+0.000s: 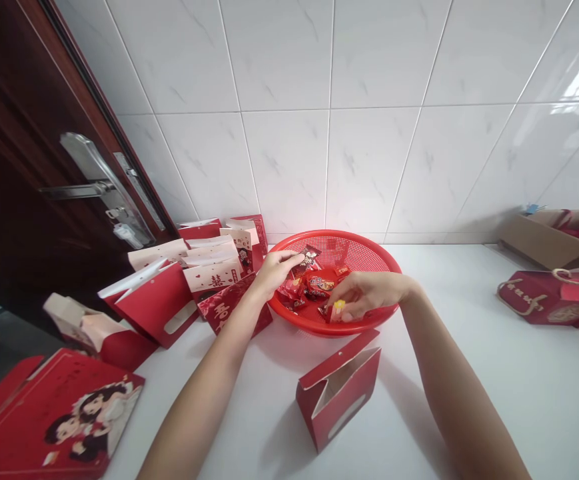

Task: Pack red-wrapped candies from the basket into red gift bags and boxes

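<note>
A red plastic basket with mesh sides sits on the white tabletop, holding several red wrapped candies. My left hand reaches over its left rim, thumb and fingers closed on the edge of a dark red wrapped candy. Inside the right part of the basket, my right hand pinches a red-and-yellow wrapped candy, partly covered by the fingers. In front of the basket, between my forearms, stands a small red gift box with its top open.
Several red and cream gift boxes stand at the left, near a dark door with a metal handle. A large red box with a cartoon couple lies front left. On the right are a rope-handled red box and a cardboard box. White tiles back the table.
</note>
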### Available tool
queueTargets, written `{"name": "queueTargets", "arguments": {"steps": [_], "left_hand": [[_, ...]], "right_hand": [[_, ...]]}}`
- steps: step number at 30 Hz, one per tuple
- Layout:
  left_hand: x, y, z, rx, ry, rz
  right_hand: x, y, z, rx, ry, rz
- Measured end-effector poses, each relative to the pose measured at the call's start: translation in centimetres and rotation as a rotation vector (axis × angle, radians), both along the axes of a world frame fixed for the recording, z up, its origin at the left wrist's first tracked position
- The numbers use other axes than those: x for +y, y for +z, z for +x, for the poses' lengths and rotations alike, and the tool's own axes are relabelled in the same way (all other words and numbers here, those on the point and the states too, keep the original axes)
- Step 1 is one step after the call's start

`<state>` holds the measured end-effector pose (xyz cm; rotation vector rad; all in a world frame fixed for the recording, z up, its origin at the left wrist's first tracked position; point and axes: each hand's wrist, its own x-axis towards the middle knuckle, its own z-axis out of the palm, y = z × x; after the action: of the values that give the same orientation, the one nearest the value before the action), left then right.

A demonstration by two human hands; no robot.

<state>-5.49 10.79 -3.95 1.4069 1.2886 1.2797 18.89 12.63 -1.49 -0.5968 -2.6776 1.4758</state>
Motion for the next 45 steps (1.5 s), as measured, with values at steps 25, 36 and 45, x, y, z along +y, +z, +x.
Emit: {"name": "queueTargets", "arguments": {"steps": [25,36,45], "left_hand": [[-1.6,1.2,1.9,0.076,-0.25,0.144],[-1.6,0.8,2.6,-0.203,-0.233,0.148],[-1.7,0.9,2.8,-0.56,-0.294,-0.046]], "right_hand": [[-0.3,-0.3,-2.0,0.534,-0.698,0.01],[-0.1,-0.7,-2.5,0.807,-0.631,-0.072],[-0.3,-0.4,-1.9,0.785,-0.525,-0.054]]}}
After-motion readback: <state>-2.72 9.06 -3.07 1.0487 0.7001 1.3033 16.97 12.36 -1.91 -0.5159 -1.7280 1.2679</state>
